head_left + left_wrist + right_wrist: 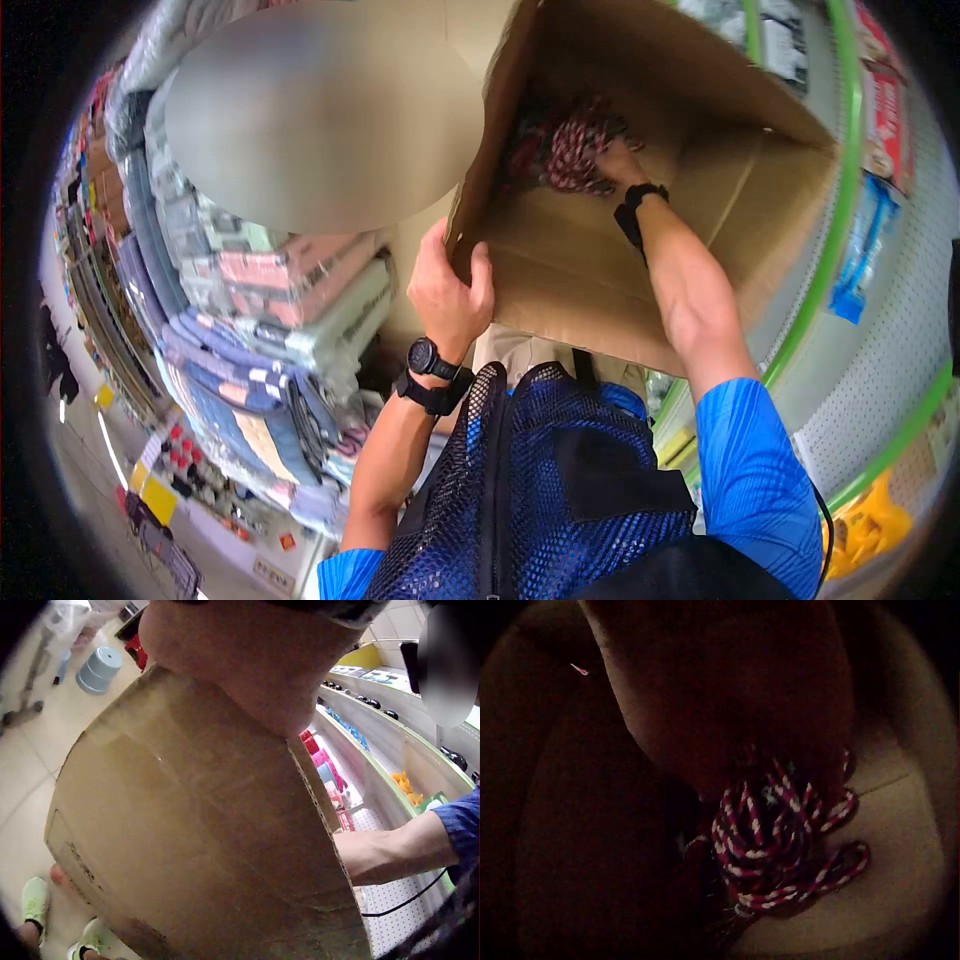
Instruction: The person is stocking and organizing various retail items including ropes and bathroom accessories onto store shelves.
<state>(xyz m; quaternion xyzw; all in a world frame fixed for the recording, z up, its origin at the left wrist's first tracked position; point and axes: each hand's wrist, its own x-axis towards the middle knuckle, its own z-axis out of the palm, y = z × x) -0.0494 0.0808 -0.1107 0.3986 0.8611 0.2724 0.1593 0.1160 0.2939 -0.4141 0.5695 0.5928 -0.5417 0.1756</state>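
Observation:
A deep brown cardboard box (560,255) stands tilted in front of me, its open side toward the head camera. My left hand (450,295) grips the box's near left edge, thumb inside; the left wrist view has that hand (232,660) above the outer cardboard wall (195,802). Reaching deep inside, my right hand (620,165) holds a coiled bundle of red-and-white rope (575,155). In the dark right wrist view, loops of the rope (765,855) show below the hand (735,690), whose fingertips are hidden.
Plastic-wrapped folded bedding (280,280) is stacked on the left. Green-edged shelving (830,230) with pegboard runs along the right, with a blue package (862,250) hanging there. A person's light green shoes (34,900) and a blue stool (99,670) are on the floor beyond the box.

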